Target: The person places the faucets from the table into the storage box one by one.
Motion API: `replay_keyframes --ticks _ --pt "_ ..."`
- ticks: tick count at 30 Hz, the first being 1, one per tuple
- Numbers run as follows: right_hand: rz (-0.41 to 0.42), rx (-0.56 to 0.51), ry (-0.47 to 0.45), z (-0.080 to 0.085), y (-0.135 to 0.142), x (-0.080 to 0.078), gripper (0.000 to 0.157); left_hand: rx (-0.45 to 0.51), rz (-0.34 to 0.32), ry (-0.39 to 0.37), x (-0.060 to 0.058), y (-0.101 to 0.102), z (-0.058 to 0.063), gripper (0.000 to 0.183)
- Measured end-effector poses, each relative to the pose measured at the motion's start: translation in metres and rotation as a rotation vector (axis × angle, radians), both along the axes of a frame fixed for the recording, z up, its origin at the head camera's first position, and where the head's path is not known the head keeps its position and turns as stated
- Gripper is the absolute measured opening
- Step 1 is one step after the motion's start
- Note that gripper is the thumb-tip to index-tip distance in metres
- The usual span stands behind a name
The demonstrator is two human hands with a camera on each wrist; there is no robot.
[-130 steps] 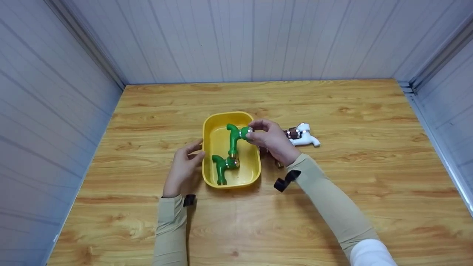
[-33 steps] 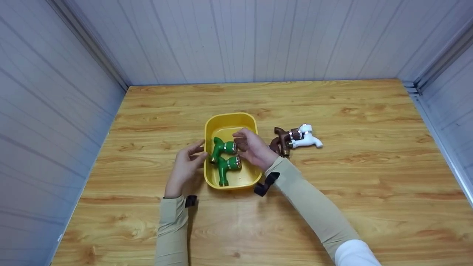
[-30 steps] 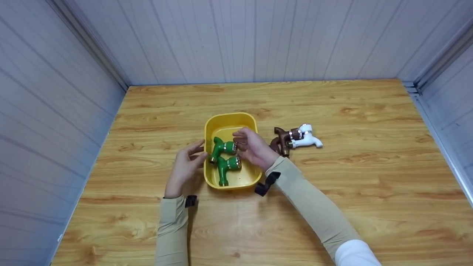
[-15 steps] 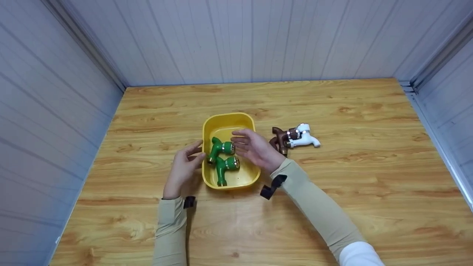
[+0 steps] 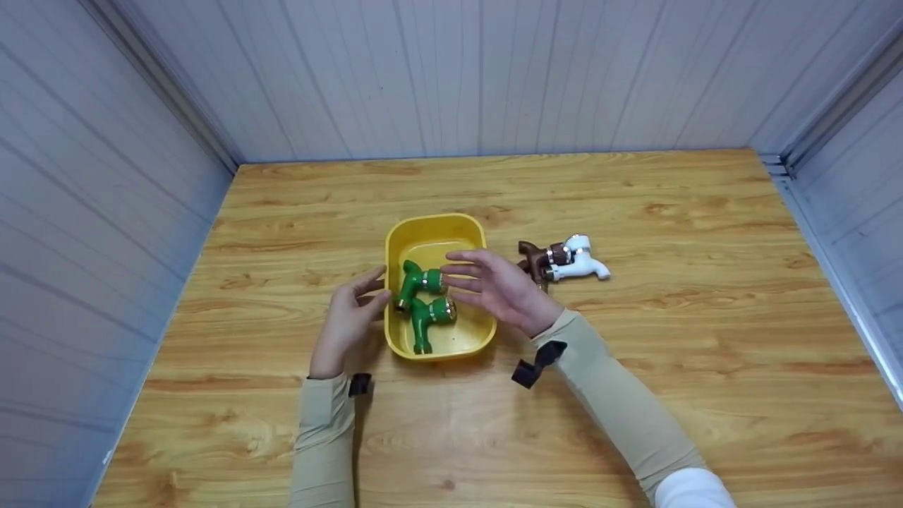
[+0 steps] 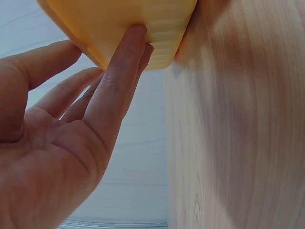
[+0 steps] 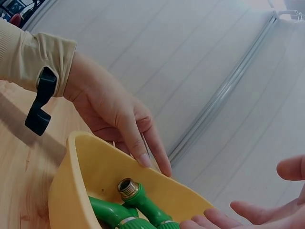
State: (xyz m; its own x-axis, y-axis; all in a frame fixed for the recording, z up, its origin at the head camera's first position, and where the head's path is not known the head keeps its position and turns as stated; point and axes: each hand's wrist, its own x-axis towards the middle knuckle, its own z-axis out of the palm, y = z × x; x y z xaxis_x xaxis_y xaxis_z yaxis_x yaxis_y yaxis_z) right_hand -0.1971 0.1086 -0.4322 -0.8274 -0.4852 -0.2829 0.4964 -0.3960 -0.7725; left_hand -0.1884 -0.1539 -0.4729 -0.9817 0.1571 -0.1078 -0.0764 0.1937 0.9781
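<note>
In the head view a yellow plastic basin point(image 5: 441, 358) holds two green faucets: an upper one point(image 5: 416, 283) and a lower one point(image 5: 423, 326), lying close together on its left side. My left hand point(image 5: 347, 317) touches the basin's left side with extended fingers; the left wrist view shows the fingertips point(image 6: 133, 36) against the outer wall. My right hand point(image 5: 504, 289) is over the basin's right side, palm turned left, fingers extended and holding nothing. Its fingertips are near the upper faucet's handle; whether they touch it cannot be told. A threaded brass faucet end point(image 7: 127, 187) shows in the right wrist view.
Right of the basin, a brown faucet point(image 5: 540, 257) lies against a white faucet point(image 5: 582, 261). Another brown piece is partly hidden behind my right hand. The wooden table point(image 5: 705, 282) is bounded by panelled walls at the back and both sides.
The green faucet that my right hand held over the basin lies inside it, let go. Since then my right hand has straightened its fingers and drawn slightly right. My left hand stays put.
</note>
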Motion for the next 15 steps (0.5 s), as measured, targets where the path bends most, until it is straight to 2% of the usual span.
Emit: replay_keyframes --ticks 5,15 --pt "0.016 -0.032 0.018 0.003 0.005 0.003 0.048 -0.009 -0.003 0.01 0.0 0.001 0.0 0.048" --pt "0.009 -0.046 0.069 0.012 0.022 0.01 0.05 0.026 0.002 -0.025 0.0 0.0 0.001 0.051"
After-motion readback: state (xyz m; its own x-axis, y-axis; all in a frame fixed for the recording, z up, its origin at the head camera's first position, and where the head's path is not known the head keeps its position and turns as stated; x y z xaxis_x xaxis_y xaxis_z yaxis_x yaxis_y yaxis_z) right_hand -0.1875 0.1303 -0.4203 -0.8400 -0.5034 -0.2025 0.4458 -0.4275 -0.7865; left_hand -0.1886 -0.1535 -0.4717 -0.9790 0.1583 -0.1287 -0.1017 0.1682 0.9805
